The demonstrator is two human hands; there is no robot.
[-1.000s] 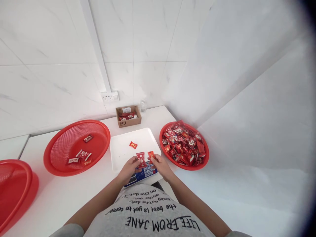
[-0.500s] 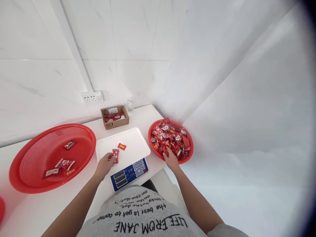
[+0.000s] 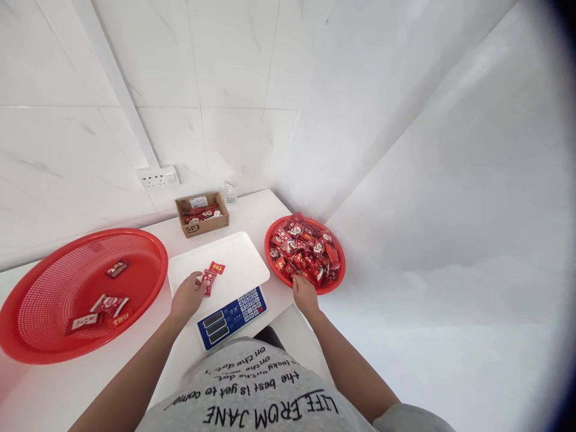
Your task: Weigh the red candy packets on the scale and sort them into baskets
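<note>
Head view:
Left hand [image 3: 188, 295]: fingers pinch a sachet [image 3: 207, 281] on the scale pan [image 3: 243, 258], near its front edge.
Right hand [image 3: 304, 293]: fingers curled into the heap [image 3: 303, 251], grip unclear.
Risk: left hand's weight may skew the reading.

The back wall [image 3: 216, 72] across the upper left of the frame is clad in large white tiles with faint grey veining and thin grout lines; a white conduit strip [image 3: 112, 78] runs diagonally down it to a white socket plate [image 3: 157, 177] left of centre; a plain white wall [image 3: 427, 150] fills the right half of the frame and meets the tiled wall in a corner just right of centre; the white tabletop [image 3: 252, 207] runs from that corner to the lower left; the light is bright, even and soft, with faint shadows.
</note>
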